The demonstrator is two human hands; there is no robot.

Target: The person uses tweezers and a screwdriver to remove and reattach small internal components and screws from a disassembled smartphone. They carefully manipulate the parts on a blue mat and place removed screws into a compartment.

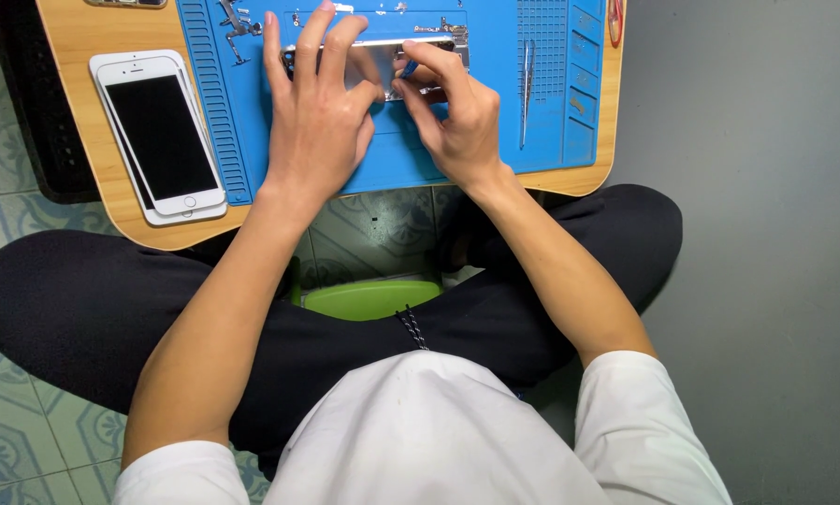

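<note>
An opened silver phone housing (pixel 411 49) lies on a blue work mat (pixel 495 122) on a low wooden table (pixel 83 140). My left hand (pixel 317 112) presses flat on the housing's left part, fingers spread over it. My right hand (pixel 453 117) pinches a small blue tool (pixel 409 68) against the housing's inside. Most of the housing is hidden under both hands.
Two white phones (pixel 163 136) lie stacked on the table's left side. Metal tweezers (pixel 527 89) rest on the mat's right part, and small metal parts (pixel 238 23) sit near its top left. My crossed legs and a green object (pixel 369 297) are below the table.
</note>
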